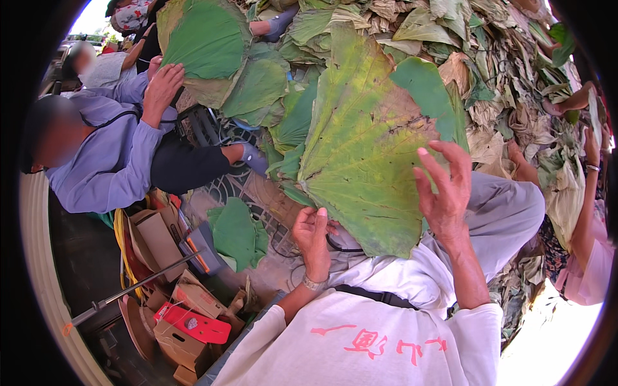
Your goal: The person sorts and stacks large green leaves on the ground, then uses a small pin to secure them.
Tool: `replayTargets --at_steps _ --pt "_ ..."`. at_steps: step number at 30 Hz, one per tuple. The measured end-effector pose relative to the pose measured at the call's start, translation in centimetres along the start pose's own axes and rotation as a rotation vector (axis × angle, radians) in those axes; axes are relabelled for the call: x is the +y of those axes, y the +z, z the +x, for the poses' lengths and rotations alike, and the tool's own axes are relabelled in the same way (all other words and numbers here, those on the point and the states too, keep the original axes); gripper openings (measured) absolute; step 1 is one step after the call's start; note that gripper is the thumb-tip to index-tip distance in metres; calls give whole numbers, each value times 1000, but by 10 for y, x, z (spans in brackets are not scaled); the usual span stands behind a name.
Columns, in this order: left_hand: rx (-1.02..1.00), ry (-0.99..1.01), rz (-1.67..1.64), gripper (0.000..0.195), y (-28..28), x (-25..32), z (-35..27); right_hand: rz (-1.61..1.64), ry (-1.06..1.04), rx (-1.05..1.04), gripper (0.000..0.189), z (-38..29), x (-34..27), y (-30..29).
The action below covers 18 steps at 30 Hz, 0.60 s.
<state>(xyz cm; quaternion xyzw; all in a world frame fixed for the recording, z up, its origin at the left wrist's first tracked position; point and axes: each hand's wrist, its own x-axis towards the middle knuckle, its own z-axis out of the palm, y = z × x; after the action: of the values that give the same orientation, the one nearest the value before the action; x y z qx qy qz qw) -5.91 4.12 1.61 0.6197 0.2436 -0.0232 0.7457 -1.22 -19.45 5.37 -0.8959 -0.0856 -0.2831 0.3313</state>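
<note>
A large folded lotus leaf (367, 144), yellow-green with brown blotches and a torn dark patch, lies fanned out over my lap. My left hand (315, 239) pinches its lower left edge, thumb uppermost. Over the right side of the leaf is my right hand (446, 193), fingers spread and curled; whether the fingertips touch the leaf is unclear. Behind it a greener lotus leaf (425, 91) shows at the upper right. More green leaves (294, 125) lie beneath on the left.
A heap of dried lotus leaves (502, 96) spreads at the back and right. At left, a seated co-worker (111, 144) holds a stack of green leaves (207, 43). Cardboard boxes (178, 342), a metal rod (140, 284) and green leaves (236, 231) are at lower left. Another person's arm (586, 207) is at right.
</note>
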Motion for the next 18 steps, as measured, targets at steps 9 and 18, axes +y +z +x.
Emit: replayTargets --at_steps 9,18 --pt "-233 897 527 37 35 36 1 66 367 68 29 -32 41 -8" --pt "-327 988 1251 79 84 0 34 366 601 101 11 -28 48 15"
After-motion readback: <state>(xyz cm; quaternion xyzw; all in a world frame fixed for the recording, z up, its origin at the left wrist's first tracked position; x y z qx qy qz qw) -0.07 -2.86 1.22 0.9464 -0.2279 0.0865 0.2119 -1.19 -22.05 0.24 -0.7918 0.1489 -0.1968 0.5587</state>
